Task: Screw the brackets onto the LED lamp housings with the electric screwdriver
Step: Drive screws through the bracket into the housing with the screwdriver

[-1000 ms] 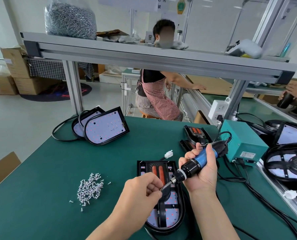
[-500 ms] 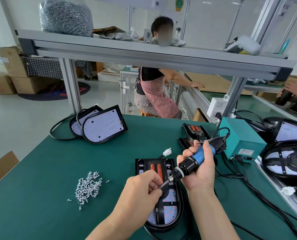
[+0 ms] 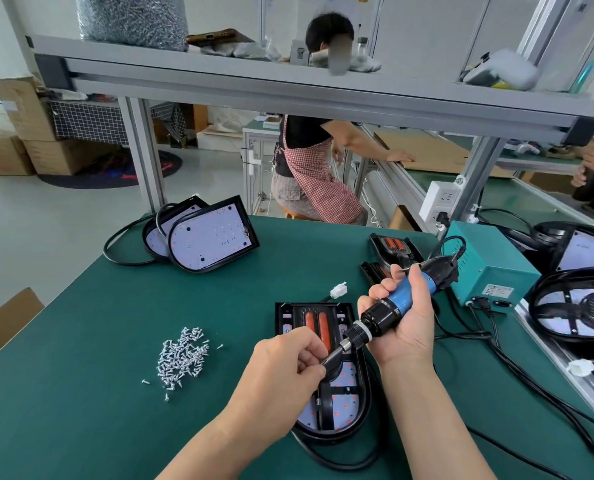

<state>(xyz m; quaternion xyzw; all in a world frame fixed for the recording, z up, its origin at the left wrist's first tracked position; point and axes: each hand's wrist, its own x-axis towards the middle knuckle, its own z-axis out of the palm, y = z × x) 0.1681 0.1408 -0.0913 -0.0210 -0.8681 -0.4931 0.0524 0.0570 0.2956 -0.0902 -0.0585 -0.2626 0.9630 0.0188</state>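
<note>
1. Covering the surface [image 3: 80,410]: smooth dark-green mat.
2. LED lamp housing [image 3: 349,407], glossy black, rounded near end, lies flat front-centre under both hands; unmoved since earlier.
3. Electric screwdriver [image 3: 404,299], blue-and-black cylinder, tilted, bit pointing down-left.
4. Right hand [image 3: 411,330] wraps its barrel; left hand [image 3: 281,372], fingers curled, pinches the bit tip, same as before.
5. Screws [image 3: 181,358]: small silvery heap, left of housing.

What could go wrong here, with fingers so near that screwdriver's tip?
Fingers of the left hand pinch at the tip of the electric screwdriver; a start could nip them. The right hand holds the tool tilted, so the bit might slip and scratch the lamp housing. The screw pile could scatter if bumped.
</note>
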